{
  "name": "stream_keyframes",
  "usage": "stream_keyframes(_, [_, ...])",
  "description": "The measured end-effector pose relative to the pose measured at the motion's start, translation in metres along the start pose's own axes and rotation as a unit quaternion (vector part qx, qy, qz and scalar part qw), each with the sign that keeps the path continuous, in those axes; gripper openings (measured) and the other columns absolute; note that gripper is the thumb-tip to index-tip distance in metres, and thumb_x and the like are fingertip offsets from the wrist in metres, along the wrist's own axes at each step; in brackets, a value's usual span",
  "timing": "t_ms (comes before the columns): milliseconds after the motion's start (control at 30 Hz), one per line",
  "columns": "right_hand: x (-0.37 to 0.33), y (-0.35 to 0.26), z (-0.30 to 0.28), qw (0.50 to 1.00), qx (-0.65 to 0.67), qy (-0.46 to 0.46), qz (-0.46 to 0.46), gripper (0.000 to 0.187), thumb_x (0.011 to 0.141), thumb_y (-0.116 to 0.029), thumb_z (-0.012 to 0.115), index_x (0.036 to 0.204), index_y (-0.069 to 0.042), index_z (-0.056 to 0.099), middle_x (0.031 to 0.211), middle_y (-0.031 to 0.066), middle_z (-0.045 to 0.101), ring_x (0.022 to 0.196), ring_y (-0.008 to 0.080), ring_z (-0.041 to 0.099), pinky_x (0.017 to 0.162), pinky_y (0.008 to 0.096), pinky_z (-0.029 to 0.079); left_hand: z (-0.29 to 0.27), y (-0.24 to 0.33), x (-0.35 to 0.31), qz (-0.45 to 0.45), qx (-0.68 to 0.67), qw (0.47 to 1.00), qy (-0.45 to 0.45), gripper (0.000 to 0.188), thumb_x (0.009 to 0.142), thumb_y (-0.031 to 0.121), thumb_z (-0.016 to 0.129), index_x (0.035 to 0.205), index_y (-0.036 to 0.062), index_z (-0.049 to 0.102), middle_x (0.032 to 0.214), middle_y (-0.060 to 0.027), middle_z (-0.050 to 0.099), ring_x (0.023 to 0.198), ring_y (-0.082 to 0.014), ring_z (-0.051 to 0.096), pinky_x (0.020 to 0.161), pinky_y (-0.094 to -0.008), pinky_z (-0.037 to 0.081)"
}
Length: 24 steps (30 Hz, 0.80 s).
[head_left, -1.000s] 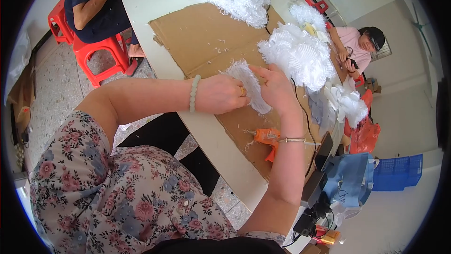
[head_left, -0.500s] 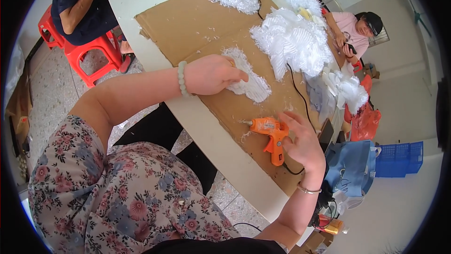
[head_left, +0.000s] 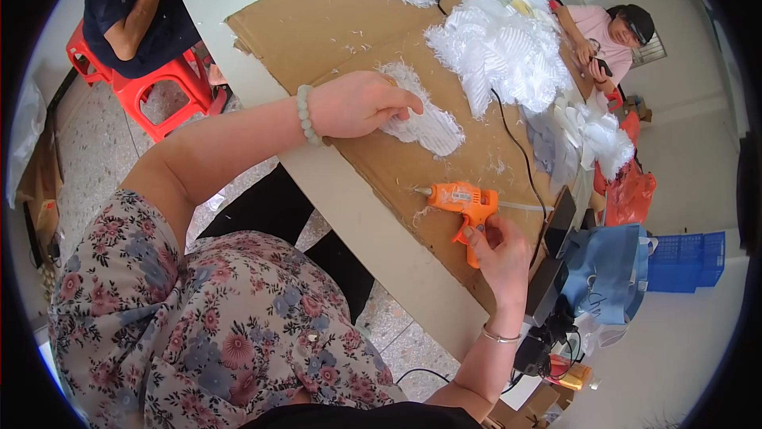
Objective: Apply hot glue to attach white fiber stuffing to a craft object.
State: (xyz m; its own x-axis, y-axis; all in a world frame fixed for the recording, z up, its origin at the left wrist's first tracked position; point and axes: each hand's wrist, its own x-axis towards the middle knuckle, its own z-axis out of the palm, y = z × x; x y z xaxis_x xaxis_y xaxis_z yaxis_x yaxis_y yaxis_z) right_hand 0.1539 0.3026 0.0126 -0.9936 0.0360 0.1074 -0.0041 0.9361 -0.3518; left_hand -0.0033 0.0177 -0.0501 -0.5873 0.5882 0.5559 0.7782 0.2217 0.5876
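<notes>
My left hand (head_left: 361, 103), with a beaded bracelet at the wrist, hovers low over a white fringed fabric piece (head_left: 432, 129) lying flat on brown cardboard (head_left: 317, 28). Its fingers are curled together; whatever may be pinched between them is hidden. An orange glue gun (head_left: 464, 197) is at the cardboard's near right side, nozzle pointing left. My right hand (head_left: 506, 258) has thumb and fingers closed around the glue gun's handle. Wisps of white fibre cling near the nozzle.
Piles of white fringed fabric (head_left: 504, 56) cover the table's far side, and a black cord (head_left: 512, 135) crosses the cardboard. A person in pink (head_left: 595, 28) sits opposite with a phone. Another in dark clothes (head_left: 131, 16) sits on a red stool (head_left: 163, 96). A blue bag (head_left: 607, 270) stands at right.
My right hand has gone from open beside the glue gun to closed around its handle. The glue gun has shifted slightly. My left hand stays over the white piece.
</notes>
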Motion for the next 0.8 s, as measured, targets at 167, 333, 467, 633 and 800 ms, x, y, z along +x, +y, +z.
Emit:
stream_keyframes(167, [0.003, 0.003, 0.002, 0.989, 0.084, -0.04, 0.112, 0.026, 0.074, -0.018, 0.076, 0.084, 0.002, 0.062, 0.065, 0.0069, 0.06, 0.057, 0.0126, 0.056, 0.053, 0.0271, 0.044, 0.002, -0.001, 0.0, 0.008, -0.008, 1.0, 0.002, 0.027, 0.082, 0.0, 0.048, 0.103, 0.0078, 0.062, 0.083, -0.007, 0.067, 0.079, -0.0268, 0.063, 0.074, -0.0384, 0.05])
stream_keyframes(333, [0.0, 0.015, 0.007, 0.904, 0.397, -0.016, 0.159, 0.02, 0.078, -0.006, 0.074, 0.092, 0.003, 0.062, 0.078, 0.0011, 0.062, 0.067, 0.0056, 0.056, 0.06, 0.02, 0.045, 0.002, -0.002, -0.001, 0.014, 0.0, 1.0, -0.022, 0.031, 0.082, -0.005, 0.047, 0.108, 0.0047, 0.061, 0.087, -0.0082, 0.066, 0.084, -0.0263, 0.061, 0.074, -0.0365, 0.05])
stream_keyframes(467, [0.002, 0.019, 0.005, 0.841, 0.517, -0.011, 0.156, 0.024, 0.078, -0.006, 0.073, 0.097, 0.003, 0.061, 0.085, 0.0031, 0.064, 0.071, 0.008, 0.058, 0.067, 0.0209, 0.047, 0.001, -0.002, -0.002, 0.007, -0.007, 1.0, -0.022, 0.03, 0.081, -0.005, 0.047, 0.106, 0.0047, 0.061, 0.087, -0.0078, 0.066, 0.084, -0.0261, 0.061, 0.074, -0.0364, 0.05])
stream_keyframes(633, [0.009, 0.02, 0.009, 0.803, 0.576, -0.046, 0.145, 0.043, 0.078, -0.02, 0.074, 0.112, 0.001, 0.058, 0.096, 0.002, 0.063, 0.081, 0.0109, 0.06, 0.075, 0.0233, 0.048, 0.002, 0.0, -0.001, 0.01, -0.007, 1.0, -0.02, 0.029, 0.081, -0.005, 0.047, 0.105, 0.0049, 0.061, 0.085, -0.0079, 0.066, 0.084, -0.0262, 0.061, 0.074, -0.0365, 0.05])
stream_keyframes(800, [0.025, 0.003, 0.009, 0.784, 0.599, -0.079, 0.143, 0.037, 0.082, -0.019, 0.069, 0.11, -0.002, 0.051, 0.091, 0.0101, 0.063, 0.071, 0.0194, 0.064, 0.065, 0.0346, 0.055, 0.003, -0.002, 0.002, 0.021, -0.001, 1.0, 0.005, 0.026, 0.081, -0.001, 0.049, 0.101, 0.0071, 0.063, 0.08, -0.0076, 0.066, 0.078, -0.0263, 0.062, 0.072, -0.0376, 0.05])
